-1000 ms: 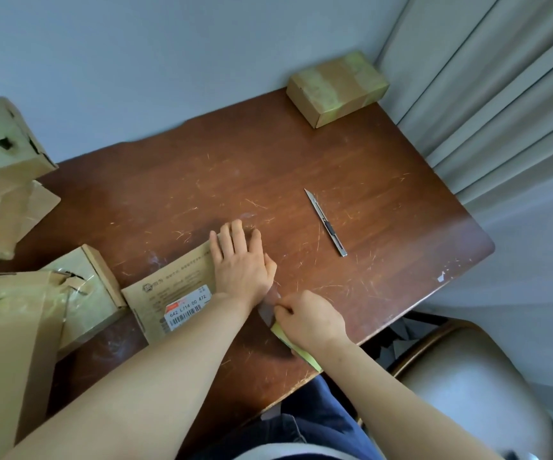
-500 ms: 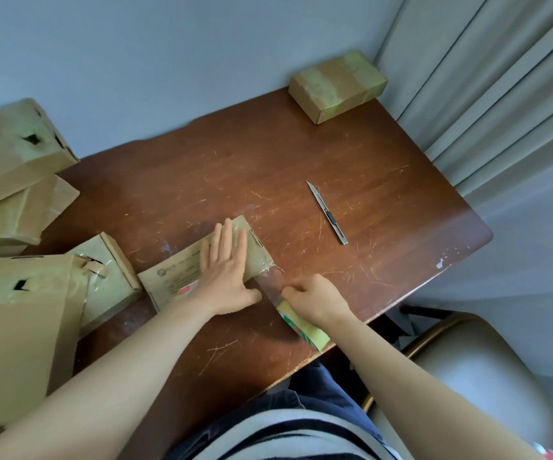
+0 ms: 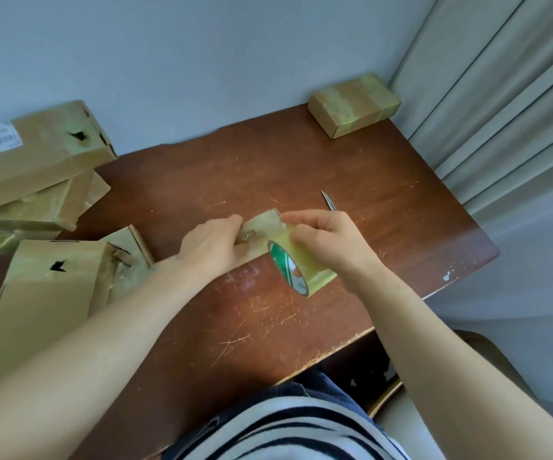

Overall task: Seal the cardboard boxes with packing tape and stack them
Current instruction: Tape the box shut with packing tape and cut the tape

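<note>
Cardboard box (image 3: 260, 228), small and flat, is over the middle of the surface (image 3: 301, 154), held between both hands. The left hand (image 3: 209, 248) grips its left part with fingers (image 3: 232, 223) curled over the far edge, so most of the box is hidden. Only its right end shows, glossy with yellowish tape. I cannot tell whether the box rests on the wood or is lifted clear of it.

The right hand (image 3: 329, 242) holds a tape roll (image 3: 305, 267) touching that right end, its fingers curled round the upper part of the roll. The roll stands on edge and slants down toward the near side, with the green and white print of its core facing left.

Just beyond the right hand the tip of a knife (image 3: 327, 200) lies on the surface, the rest of it hidden behind the hand. A sealed box (image 3: 354, 104) sits in the far right corner against the wall, beside a pale curtain (image 3: 507, 94).

Along the left side more boxes crowd together. A long box (image 3: 46, 151) lies on top of a crushed one (image 3: 46, 207), and nearer are a large box (image 3: 46, 293) and a small open box (image 3: 132, 250) just beside it. A striped shirt (image 3: 285, 433) fills the bottom edge.
</note>
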### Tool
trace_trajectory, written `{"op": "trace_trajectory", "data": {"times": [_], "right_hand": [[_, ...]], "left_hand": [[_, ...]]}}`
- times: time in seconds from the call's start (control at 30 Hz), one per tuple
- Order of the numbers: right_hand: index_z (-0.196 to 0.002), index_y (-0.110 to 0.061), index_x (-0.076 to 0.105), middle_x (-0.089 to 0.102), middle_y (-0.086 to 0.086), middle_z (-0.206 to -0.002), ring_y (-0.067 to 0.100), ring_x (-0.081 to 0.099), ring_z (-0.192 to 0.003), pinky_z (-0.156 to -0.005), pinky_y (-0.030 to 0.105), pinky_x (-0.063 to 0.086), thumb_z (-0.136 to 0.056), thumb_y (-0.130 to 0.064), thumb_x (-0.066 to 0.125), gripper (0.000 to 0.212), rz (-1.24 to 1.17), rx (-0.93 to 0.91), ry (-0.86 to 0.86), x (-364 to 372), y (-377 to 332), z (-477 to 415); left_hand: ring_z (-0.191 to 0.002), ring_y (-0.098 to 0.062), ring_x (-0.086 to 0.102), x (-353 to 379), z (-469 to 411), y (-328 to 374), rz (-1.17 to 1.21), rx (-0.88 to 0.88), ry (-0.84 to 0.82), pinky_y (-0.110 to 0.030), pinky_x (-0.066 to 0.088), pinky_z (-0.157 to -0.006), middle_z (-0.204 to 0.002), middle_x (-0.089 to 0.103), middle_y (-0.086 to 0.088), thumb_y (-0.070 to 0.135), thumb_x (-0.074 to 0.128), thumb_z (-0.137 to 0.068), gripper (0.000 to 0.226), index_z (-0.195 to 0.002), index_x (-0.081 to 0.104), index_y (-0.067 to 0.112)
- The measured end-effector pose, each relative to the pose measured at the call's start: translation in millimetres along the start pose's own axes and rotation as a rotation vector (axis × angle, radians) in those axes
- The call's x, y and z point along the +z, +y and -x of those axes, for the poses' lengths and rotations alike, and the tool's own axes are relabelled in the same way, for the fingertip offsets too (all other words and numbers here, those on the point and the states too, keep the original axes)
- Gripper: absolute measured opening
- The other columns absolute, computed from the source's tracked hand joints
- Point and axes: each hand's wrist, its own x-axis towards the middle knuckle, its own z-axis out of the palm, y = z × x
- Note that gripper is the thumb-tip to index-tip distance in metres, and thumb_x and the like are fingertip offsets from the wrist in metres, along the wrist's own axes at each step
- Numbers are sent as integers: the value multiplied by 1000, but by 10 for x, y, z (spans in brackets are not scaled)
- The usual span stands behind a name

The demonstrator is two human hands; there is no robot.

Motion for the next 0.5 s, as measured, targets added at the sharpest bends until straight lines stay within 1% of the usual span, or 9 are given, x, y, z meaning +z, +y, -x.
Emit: {"op": "trace_trajectory", "data": {"times": [0.07,0.1,0.17,0.23,0.3,0.33,0.37,0.43,0.5], "right_hand": [[-122,-23,64,65,-7,-111,6,63,-76,-68,18,51,-89,-7,51,39,-78,-25,-31,23,-31,-58],[-127,-22,59,62,-6,-120,5,65,-79,-70,19,54,-90,-5,52,42,-107,-46,-54,53,-20,-91],[-137,-18,50,57,-2,-131,12,65,-101,-87,28,55,-92,-4,55,47,-125,-86,-78,138,49,-188],[-142,-16,43,56,4,-134,20,57,-118,-99,36,49,-93,-7,58,52,-119,-82,-74,233,150,-304],[-144,-16,39,52,7,-139,24,50,-127,-106,39,42,-92,-11,60,56,-98,-54,-88,314,250,-406],[-145,-17,37,48,6,-142,23,46,-131,-109,39,39,-92,-13,61,58,-95,-41,-103,347,287,-447],[-146,-18,36,45,3,-146,20,42,-134,-111,37,37,-92,-13,61,60,-92,-33,-122,374,317,-483],[-147,-20,34,38,-3,-150,13,34,-138,-114,30,30,-93,-13,59,60,-54,-44,-155,422,332,-535],[-147,-20,33,35,-3,-151,12,28,-140,-113,26,26,-95,-17,57,58,5,-70,-158,468,330,-587]], "left_hand": [[-82,-23,57,-47,-49,-59,209,12,-89,-31,39,-61,-82,55,2,32,56,-92,15,-89,53,18],[-81,-20,56,-31,-81,-99,366,8,-134,-31,38,-62,-80,55,4,33,59,-91,17,-85,53,19],[-86,-17,55,66,-139,-194,543,-17,-137,-30,40,-69,-90,57,5,39,63,-88,21,-95,54,21],[-102,-20,56,241,-199,-280,534,-37,-103,-31,42,-81,-109,60,1,39,57,-93,32,-118,55,20],[-122,-26,50,416,-247,-335,493,-56,-127,-35,41,-96,-134,54,-7,36,47,-98,48,-141,43,14],[-127,-28,45,476,-261,-352,454,-74,-143,-37,39,-100,-141,47,-9,37,42,-100,52,-146,35,15],[-129,-29,43,529,-283,-372,386,-82,-136,-39,38,-101,-143,44,-10,37,39,-101,53,-149,30,16],[-131,-29,37,570,-292,-371,184,-63,-21,-40,34,-102,-144,42,-10,37,37,-101,53,-150,29,18],[-138,-29,24,602,-241,-315,103,-42,79,-39,22,-110,-151,32,-9,35,43,-99,59,-151,24,15]]}}
